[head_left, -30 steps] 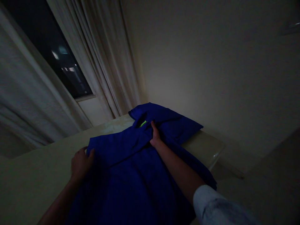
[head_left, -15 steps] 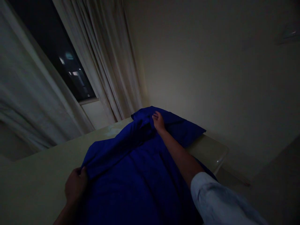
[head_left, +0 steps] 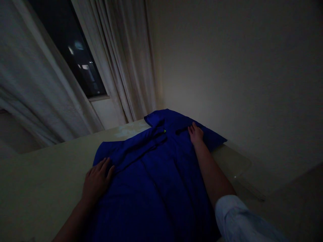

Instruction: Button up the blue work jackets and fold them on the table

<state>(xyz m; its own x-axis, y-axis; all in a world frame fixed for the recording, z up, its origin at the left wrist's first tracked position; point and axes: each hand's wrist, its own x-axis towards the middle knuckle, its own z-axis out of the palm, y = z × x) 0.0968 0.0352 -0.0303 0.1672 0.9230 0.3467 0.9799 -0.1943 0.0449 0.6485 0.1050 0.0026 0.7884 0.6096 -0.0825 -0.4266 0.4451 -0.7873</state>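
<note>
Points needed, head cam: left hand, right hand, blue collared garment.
left hand (head_left: 97, 179), head view, on the back of the hand
right hand (head_left: 195, 134), head view, on the back of the hand
blue collared garment (head_left: 151, 191), head view, on the middle of the cloth

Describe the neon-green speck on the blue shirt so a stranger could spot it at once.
Below the curtained window, a dark blue collared shirt lies spread on a pale surface. Near the collar, up from the left hand and left of the right hand, the tiny neon-green speck is the shirt's only bright colour.
</note>
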